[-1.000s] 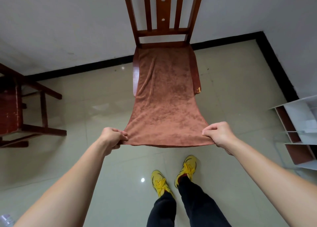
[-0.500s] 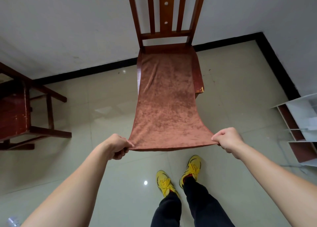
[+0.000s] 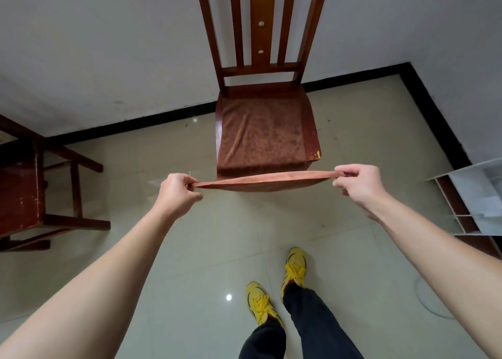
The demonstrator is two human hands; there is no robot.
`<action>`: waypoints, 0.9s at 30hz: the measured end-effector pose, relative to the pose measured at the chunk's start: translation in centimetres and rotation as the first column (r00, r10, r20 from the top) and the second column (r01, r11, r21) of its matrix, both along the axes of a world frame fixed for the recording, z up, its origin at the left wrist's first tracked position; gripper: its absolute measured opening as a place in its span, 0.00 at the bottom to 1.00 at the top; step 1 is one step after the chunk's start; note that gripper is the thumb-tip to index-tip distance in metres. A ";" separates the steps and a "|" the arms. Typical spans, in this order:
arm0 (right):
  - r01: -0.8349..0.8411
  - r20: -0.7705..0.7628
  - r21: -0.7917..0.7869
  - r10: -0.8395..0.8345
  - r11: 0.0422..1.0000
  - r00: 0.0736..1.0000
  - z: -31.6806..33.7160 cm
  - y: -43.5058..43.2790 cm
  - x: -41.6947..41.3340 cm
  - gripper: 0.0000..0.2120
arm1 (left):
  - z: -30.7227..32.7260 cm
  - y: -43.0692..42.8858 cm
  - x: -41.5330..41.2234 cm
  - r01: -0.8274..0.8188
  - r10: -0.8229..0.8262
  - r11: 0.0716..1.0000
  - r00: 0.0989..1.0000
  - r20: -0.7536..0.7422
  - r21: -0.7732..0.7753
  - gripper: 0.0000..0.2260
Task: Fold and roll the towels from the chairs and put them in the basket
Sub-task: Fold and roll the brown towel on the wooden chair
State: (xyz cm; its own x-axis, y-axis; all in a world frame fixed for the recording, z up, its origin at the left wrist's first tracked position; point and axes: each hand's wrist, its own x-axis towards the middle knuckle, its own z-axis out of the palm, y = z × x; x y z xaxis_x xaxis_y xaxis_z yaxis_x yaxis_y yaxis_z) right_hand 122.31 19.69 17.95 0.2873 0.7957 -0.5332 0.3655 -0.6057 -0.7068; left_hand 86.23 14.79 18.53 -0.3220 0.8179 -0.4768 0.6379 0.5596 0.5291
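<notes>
The chair (image 3: 257, 19) in the upper middle of the frame is cut off at the top edge, and its legs are hidden below the seat. The brown towel (image 3: 260, 138) covers most of that seat and drops over the front. From there its near end runs up to the hands, where it shows only as a thin, taut band across the middle of the frame, so how the cloth hangs between seat and band is hard to make out. The left hand (image 3: 178, 193) pinches the band's left corner, thumb on top and fingers curled under, where the cloth partly hides them. The right hand (image 3: 358, 185) pinches the right corner in the same narrow grip, knuckles raised. Both bare forearms reach in from the lower corners, spread wide and level with each other. At the left edge a dark red wooden piece of furniture (image 3: 19, 195) is cut off, and so is a white shelf (image 3: 472, 193) at the right edge. Yellow shoes (image 3: 258, 301) stand on the glossy tiled floor (image 3: 203, 250), low and right of centre.
</notes>
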 end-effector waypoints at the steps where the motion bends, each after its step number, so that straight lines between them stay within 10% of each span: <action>1: -0.065 0.116 0.038 0.061 0.997 0.991 -0.2 0.7 -0.1 0.10 | 0.1 0.9 0.0 0.049 -0.047 0.999 0.995 -0.092 0.022 0.06; 11: -0.135 0.159 0.229 0.100 0.964 0.982 -2.4 12.2 0.8 0.05 | -0.8 13.6 -1.0 -0.109 0.106 0.986 0.994 0.025 0.124 0.04; 27: -0.284 0.314 -0.019 0.276 0.959 0.909 -16.5 33.4 -1.2 0.06 | -15.0 35.0 -2.5 -0.288 0.288 0.958 0.957 0.023 -0.011 0.04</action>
State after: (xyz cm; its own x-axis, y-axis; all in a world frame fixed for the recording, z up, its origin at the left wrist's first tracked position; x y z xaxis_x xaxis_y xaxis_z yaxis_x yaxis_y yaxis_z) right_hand 121.08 53.08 1.49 0.1980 0.8802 -0.4314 0.7206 -0.4291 -0.5446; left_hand 83.73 49.75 3.49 -0.5316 0.6889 -0.4927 0.4363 0.7214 0.5379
